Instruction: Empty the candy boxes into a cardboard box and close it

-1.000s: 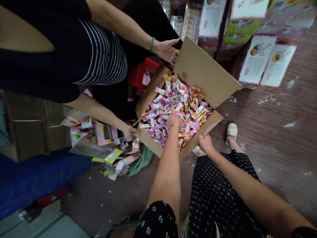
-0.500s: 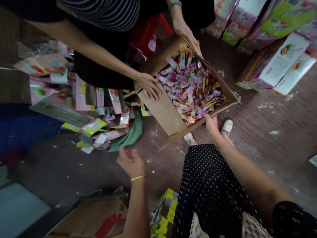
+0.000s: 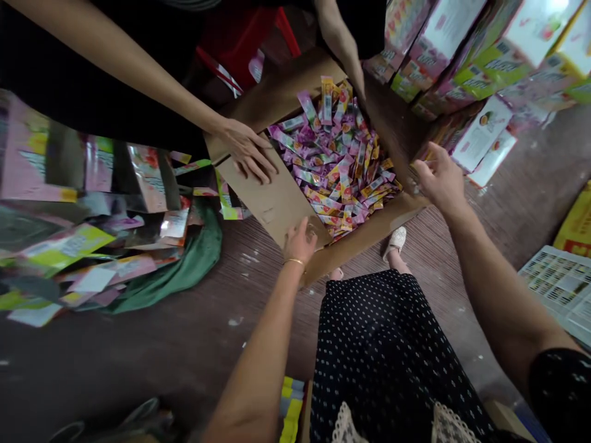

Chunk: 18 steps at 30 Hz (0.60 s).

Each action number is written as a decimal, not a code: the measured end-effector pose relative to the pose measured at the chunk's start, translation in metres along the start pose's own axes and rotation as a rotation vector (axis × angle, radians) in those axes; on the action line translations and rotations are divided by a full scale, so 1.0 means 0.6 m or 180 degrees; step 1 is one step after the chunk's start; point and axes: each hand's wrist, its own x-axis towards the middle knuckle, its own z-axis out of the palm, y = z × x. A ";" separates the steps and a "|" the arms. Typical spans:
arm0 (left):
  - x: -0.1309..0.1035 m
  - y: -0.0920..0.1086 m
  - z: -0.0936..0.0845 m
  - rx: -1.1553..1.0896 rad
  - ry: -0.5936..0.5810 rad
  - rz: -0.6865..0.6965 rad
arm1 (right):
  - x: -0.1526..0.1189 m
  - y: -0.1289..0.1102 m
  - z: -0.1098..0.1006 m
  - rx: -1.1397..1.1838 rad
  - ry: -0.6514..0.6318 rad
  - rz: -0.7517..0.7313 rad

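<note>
A brown cardboard box stands on the floor in front of me, filled with several pink, purple and yellow sachets. My left hand grips the box's near corner where two flaps meet. My right hand holds the edge of the right flap. Opposite me, another person's hand presses flat on the left flap. Their other hand touches the far side of the box.
A heap of flattened pink and yellow cartons and a green cloth lie on the floor at the left. Printed cartons are stacked at the upper right. A red stool stands behind the box. A white printed sheet lies right.
My left hand came back from the floor side and took the box's near corner. My right hand moved from the near edge to the right flap. The view shifted left and down.
</note>
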 end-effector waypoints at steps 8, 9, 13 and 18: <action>0.071 0.171 0.027 0.0376 -0.0269 0.1287 | 0.028 -0.108 0.080 -0.0656 -0.2065 -0.0624; 0.093 0.189 0.030 0.0359 -0.0227 0.1241 | 0.025 -0.118 0.097 -0.0875 -0.2196 -0.0673; 0.132 0.201 0.042 -0.0490 0.0240 0.1088 | 0.027 -0.121 0.162 -0.1264 -0.2042 -0.0935; 0.117 0.144 0.028 -0.1362 0.0725 -0.0272 | 0.001 -0.112 0.216 -0.1277 -0.2208 -0.1498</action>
